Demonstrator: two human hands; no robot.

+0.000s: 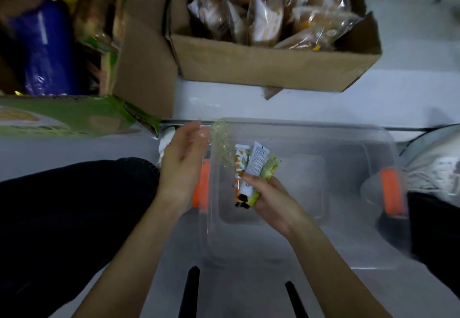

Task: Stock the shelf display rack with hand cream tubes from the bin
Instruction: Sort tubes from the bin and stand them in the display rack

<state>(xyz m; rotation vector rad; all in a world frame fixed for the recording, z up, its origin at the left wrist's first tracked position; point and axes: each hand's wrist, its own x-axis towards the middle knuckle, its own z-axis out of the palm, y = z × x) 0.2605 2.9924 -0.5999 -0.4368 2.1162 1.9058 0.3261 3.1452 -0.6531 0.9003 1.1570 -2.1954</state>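
A bunch of hand cream tubes (pixel 254 165) sits in the right hand (pixel 271 200), fingers curled round their cap ends, over the left half of the clear bin (pixel 348 128). The left hand (pixel 184 158), fingers straight and holding nothing, hovers at the bin's ten o'clock rim above an orange latch (pixel 201 188). At twelve o'clock, past a bare pale strip, a cardboard box (pixel 261 66) holds wrapped snack packets (pixel 261 14); at ten o'clock a second carton (pixel 144 51) holds a blue package (pixel 47 48).
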